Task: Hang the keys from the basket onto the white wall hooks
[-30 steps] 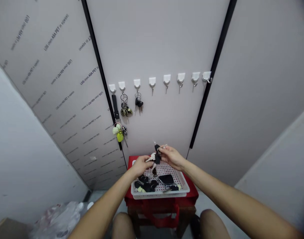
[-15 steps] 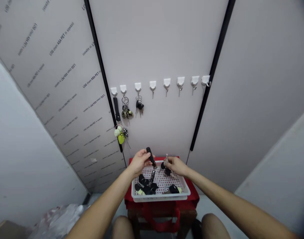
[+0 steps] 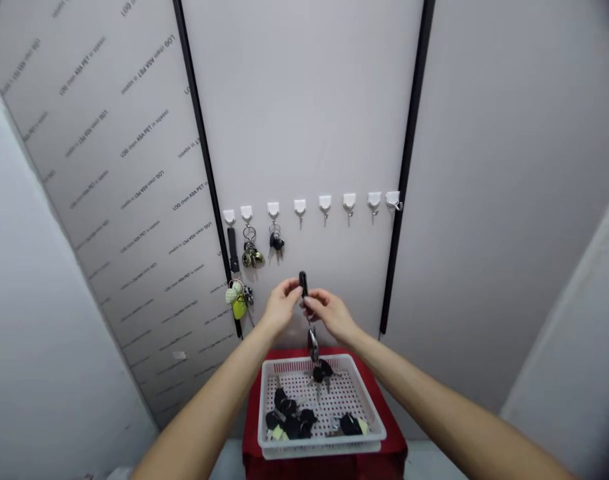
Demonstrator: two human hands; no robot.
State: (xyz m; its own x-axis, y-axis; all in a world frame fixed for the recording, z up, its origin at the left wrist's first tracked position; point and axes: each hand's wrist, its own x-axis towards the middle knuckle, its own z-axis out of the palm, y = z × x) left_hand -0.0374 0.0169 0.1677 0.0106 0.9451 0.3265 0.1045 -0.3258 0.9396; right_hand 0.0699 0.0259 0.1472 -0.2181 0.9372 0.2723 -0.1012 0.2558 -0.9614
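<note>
Above the basket, my left hand [image 3: 282, 305] pinches a black strap key fob [image 3: 303, 283] from the left. My right hand [image 3: 330, 313] closes on the lower part of the same fob from the other side. Beneath the fingers dangles a metal piece [image 3: 312, 343] on the fob, over the far side of the white basket [image 3: 269, 440]. Inside the basket lie a bunch of black-headed keys [image 3: 322, 373] near the back, a larger heap of black keys [image 3: 292, 421] at the front left, and a black bunch with a pale yellow tag [image 3: 352, 425] at the front right.
The basket stands on a red-covered stool [image 3: 394, 440]. A row of white hooks [image 3: 325, 203] runs along the wall. Key bunches hang on the left hooks: a dark strap with a yellow-green charm [image 3: 238, 307], brass-coloured keys [image 3: 253, 257] and black keys [image 3: 276, 241].
Both hands have risen with the fob. My right hand has let go of the key bunch, now lying in the basket, and has joined my left on the fob. The camera view has shifted.
</note>
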